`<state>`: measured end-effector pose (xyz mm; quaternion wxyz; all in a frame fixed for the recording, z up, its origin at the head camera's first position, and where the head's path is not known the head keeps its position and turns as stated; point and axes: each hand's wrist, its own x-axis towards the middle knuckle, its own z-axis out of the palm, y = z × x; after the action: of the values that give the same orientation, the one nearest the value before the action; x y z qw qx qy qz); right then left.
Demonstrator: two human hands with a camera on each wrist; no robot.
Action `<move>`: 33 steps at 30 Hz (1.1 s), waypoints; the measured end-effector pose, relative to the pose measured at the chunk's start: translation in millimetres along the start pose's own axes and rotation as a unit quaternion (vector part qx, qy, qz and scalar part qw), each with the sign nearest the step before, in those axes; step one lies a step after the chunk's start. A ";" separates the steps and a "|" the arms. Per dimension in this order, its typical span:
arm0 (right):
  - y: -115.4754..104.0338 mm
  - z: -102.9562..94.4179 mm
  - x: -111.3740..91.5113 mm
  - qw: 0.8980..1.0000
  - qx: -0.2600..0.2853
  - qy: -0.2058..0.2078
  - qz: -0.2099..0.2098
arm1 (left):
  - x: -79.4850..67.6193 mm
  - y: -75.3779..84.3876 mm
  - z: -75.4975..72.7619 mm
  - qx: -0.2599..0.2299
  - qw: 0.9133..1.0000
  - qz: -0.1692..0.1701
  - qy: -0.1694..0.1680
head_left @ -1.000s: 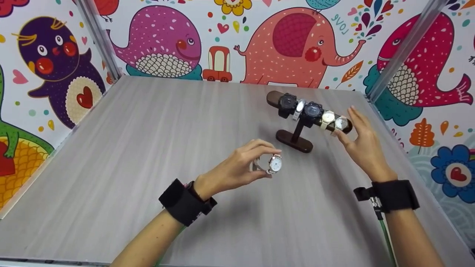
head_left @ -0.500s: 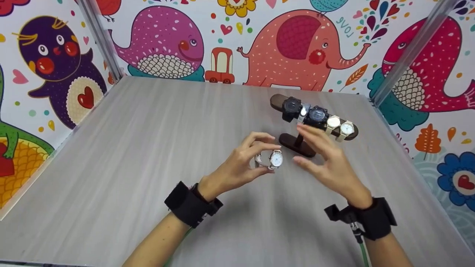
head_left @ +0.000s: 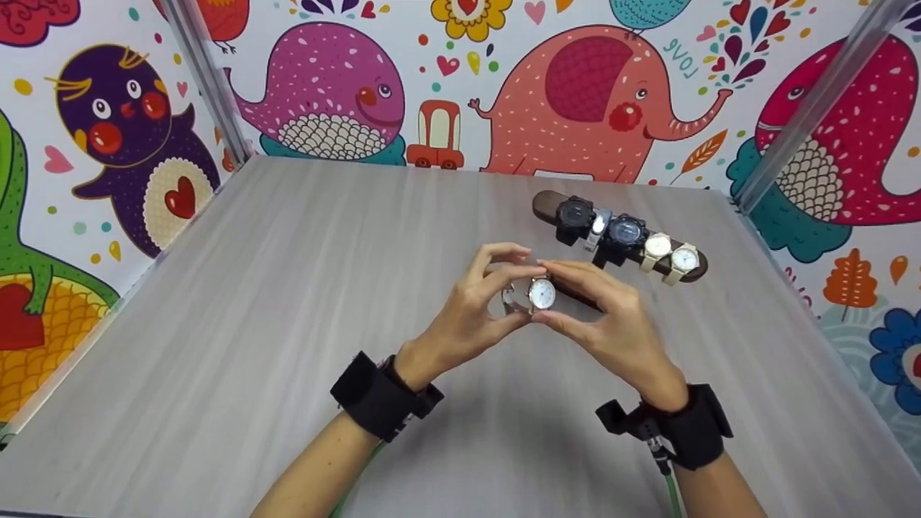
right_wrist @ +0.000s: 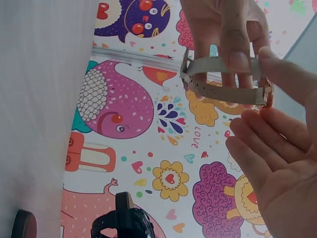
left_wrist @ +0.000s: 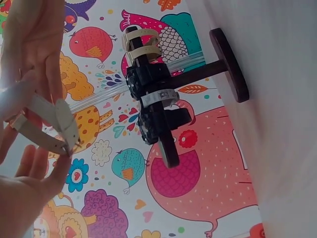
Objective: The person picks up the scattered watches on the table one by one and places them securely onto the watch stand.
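A wristwatch (head_left: 542, 293) with a round white dial, a rose-gold case and a pale strap is up above the table, its strap closed in a loop. My left hand (head_left: 468, 309) grips the strap between thumb and fingers. From the other side my right hand (head_left: 619, 324) pinches the case, thumb and index finger at its opposite edges. In the right wrist view the strap (right_wrist: 223, 93) shows buckled, with holes along it. Behind the hands stands a dark wooden watch stand (head_left: 548, 206), its base partly hidden by the right hand.
On the stand's bar sit several watches: a black watch (head_left: 575, 214), a silver watch (head_left: 599, 223), another black watch (head_left: 626, 232), and two pale-strapped watches (head_left: 657, 247) at the right end. The grey table (head_left: 324, 252) is enclosed by walls printed with cartoon animals.
My right hand has left the stand's right end, where a pale-strapped watch sits, and come left and down to the held watch's case. My left hand keeps its grip and has risen slightly.
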<state>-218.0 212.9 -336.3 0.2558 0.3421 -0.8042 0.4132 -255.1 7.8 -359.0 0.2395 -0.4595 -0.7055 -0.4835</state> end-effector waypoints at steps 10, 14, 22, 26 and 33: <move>-1.8 -1.6 11.1 0.998 0.061 -0.003 0.024 | 1.6 -3.1 1.1 0.000 1.000 0.005 0.013; -2.4 -2.1 13.0 0.997 0.066 -0.010 0.035 | 0.4 -4.3 1.1 -0.007 1.000 0.004 0.017; -2.9 0.8 17.4 0.998 0.044 -0.010 0.031 | 3.5 -2.9 -5.8 -0.003 0.999 0.006 0.043; -5.0 0.7 17.2 0.999 0.010 0.000 0.040 | 4.7 -2.6 -6.6 0.006 0.999 0.006 0.050; -5.4 11.3 18.4 0.998 -0.050 0.014 0.022 | 3.6 -4.4 -5.5 0.034 0.997 0.017 0.070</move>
<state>-227.0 194.8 -326.9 0.2747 0.3051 -0.8276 0.3828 -261.2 3.9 -356.0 0.3119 -0.4277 -0.6952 -0.4863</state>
